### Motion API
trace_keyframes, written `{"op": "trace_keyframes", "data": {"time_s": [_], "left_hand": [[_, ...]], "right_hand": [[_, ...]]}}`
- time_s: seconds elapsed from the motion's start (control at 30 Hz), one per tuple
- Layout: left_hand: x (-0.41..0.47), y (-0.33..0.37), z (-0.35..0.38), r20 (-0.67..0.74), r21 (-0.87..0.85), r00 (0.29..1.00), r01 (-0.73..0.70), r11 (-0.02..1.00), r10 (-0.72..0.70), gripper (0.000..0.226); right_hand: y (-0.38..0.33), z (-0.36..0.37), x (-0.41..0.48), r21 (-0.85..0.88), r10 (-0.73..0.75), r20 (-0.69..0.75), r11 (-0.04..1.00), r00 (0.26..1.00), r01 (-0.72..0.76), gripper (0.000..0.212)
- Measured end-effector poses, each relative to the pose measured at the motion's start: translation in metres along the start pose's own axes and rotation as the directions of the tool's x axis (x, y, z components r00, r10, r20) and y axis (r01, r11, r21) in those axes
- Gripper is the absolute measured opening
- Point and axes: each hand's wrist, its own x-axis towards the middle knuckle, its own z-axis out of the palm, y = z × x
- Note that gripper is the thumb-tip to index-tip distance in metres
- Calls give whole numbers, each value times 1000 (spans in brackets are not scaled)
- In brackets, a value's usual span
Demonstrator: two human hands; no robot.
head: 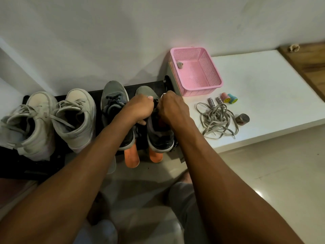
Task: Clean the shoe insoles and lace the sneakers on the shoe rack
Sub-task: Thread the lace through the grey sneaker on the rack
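Our left grip [140,108] and right grip [170,107] are both curled tight on the top of the rightmost grey sneaker [161,134], which stands on the black shoe rack [131,88]. Loose laces [218,120] lie nearby on the white counter [263,81].

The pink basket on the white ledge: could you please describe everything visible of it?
The pink basket is rectangular, of perforated plastic with a solid rim and outward-flaring sides. It stands upright on the white ledge, at its left end beside the shoe rack, close to the wall. Inside lies only a small greyish object near the back left corner.
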Motion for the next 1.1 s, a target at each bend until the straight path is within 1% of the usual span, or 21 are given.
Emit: {"op": "trace_keyframes", "data": {"time_s": [0.07,0.13,0.17,0.2,0.27,0.3,0.33,0.37,0.43,0.5,0.6,0.67,0.77,0.87,1.0,1.1], "left_hand": [[-3,-1,0,26,-82,997,69,994,-67,38],[-3,-3,0,41,-150,994,110,983,-105,46],[-5,-3,-2,43,-175,992,125,977,-120,47],[-6,-3,-2,34,-174,994,106,979,-101,44],[-9,-2,-4,1,-41,1000,-3,999,3,28],[-10,-1,-3,-12,22,999,-40,999,40,25],[-11,0,-4,-19,66,998,-58,996,60,27],[-10,0,-4,-9,77,999,-51,996,51,28],[-6,-1,-6,-8,33,1000,1,999,-1,19],[-5,-2,-7,-15,18,1000,2,1000,-1,21],[-10,-3,-10,13,8,998,-69,998,69,24],[-14,-3,-13,38,-11,996,-84,996,84,22],[-21,-2,-15,41,-9,994,-98,995,98,17],[-26,-2,-15,29,6,992,-119,993,119,20],[-26,-3,-14,24,11,994,-108,994,108,24],[-27,-2,-14,22,34,992,-125,992,124,22]], "right_hand": [[-1,0,0,20,2,-2,1000,1000,-2,17],[-1,0,0,35,6,6,999,1000,-6,16],[-1,-1,0,43,3,25,999,1000,-4,16],[0,-2,1,60,-3,58,998,998,-1,15],[2,-6,3,135,-6,150,991,989,-14,16],[3,-10,3,195,4,184,980,983,-41,19],[5,-12,4,262,23,196,962,980,-75,22],[7,-14,5,319,47,186,942,981,-106,23],[10,-13,8,373,82,148,918,986,-132,24],[11,-9,11,353,72,162,927,984,-126,28],[11,-2,14,256,48,197,962,979,-99,30],[9,2,15,196,42,172,978,984,-76,28],[7,9,16,160,49,134,985,990,-71,25],[7,11,16,142,48,125,988,991,-66,24],[11,7,16,205,40,114,977,993,-63,20],[11,9,15,204,56,85,976,995,-72,21]]}}
